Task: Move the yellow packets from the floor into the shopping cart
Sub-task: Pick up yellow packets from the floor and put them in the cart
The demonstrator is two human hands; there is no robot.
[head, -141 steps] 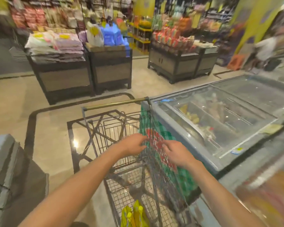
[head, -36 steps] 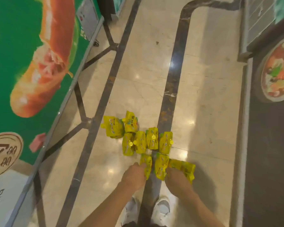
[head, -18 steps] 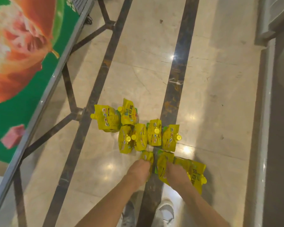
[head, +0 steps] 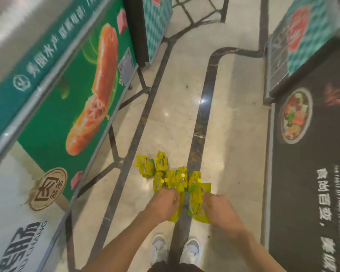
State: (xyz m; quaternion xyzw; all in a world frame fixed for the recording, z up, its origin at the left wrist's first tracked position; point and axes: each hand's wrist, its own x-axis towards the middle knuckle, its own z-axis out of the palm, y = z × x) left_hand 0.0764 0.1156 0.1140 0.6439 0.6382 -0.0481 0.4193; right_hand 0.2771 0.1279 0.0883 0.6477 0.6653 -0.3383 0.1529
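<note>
Several yellow packets (head: 166, 171) with yellow caps lie clustered on the shiny floor just ahead of my feet. My left hand (head: 162, 203) is shut on one yellow packet (head: 177, 210), lifted off the floor. My right hand (head: 219, 210) is shut on another yellow packet (head: 198, 201), which hangs between the two hands. Both held packets hover just above the near edge of the cluster. The shopping cart is not in view.
A freezer cabinet with a green sausage poster (head: 73, 107) runs along the left. A black cabinet with a food picture (head: 310, 154) stands on the right. The tiled aisle (head: 177, 95) with dark inlay stripes stretches ahead between them. My white shoes (head: 175, 250) are below.
Both hands have closed on packets at the near edge of the pile and raised them off the floor. The view has tilted up, showing more of the aisle.
</note>
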